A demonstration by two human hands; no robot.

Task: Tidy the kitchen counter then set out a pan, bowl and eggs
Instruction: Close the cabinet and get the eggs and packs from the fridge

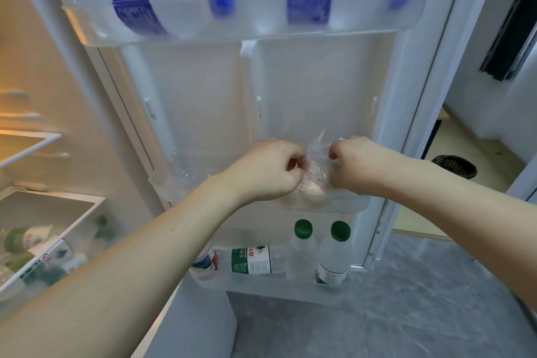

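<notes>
Both hands are pinching a clear plastic bag (315,151) of eggs (312,190): the left hand (266,173) has its fingers curled onto the bag's left side, the right hand (353,167) has its fingers bunched on the right side, and the loose top of the bag pokes up between them. The bag sits in the middle door bin (340,205) of the open fridge door (203,102), and I can make out at least 2 pale eggs through the plastic, count's fuzzy though. Just below that bin, the bottom shelf has 2 upright green-capped water bottles (334,253) plus a green-labelled bottle (252,260) lying on its side. Well above the bin, the top shelf holds 2 blue-labelled bottles (162,0) lying down. Left of the bin is the lit fridge interior (43,212), with more bottles on its shelves.
</notes>
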